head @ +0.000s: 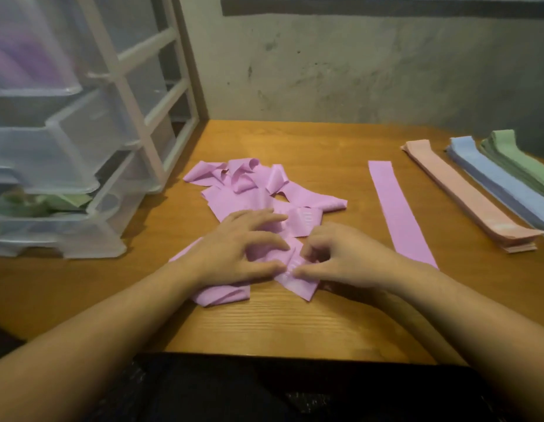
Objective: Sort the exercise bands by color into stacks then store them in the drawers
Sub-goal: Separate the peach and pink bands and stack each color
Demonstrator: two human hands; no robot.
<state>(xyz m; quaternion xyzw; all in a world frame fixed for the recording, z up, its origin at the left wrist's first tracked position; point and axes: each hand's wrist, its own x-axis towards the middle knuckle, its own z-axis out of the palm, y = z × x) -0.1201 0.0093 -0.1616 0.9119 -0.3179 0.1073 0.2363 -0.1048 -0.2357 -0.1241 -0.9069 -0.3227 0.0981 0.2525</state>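
- On the surface [264,324], a flat pink band [400,211] is lying lengthwise, running away from the person.
- Left hand [237,254] and right hand [340,257] are both pinching the crumpled pink pile [252,190], left of that band.

Worktop [295,324] of grained wood with satin sheen; pink bands [258,190] smooth, slightly glossy rubbery sheet; drawers [82,166] translucent frosted plastic; wall [356,71] rough, matt.

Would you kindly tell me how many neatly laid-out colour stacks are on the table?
4: the pink strip right of the tangled pile, then the peach stack, blue stack and green stack further right; the last two run out of frame.
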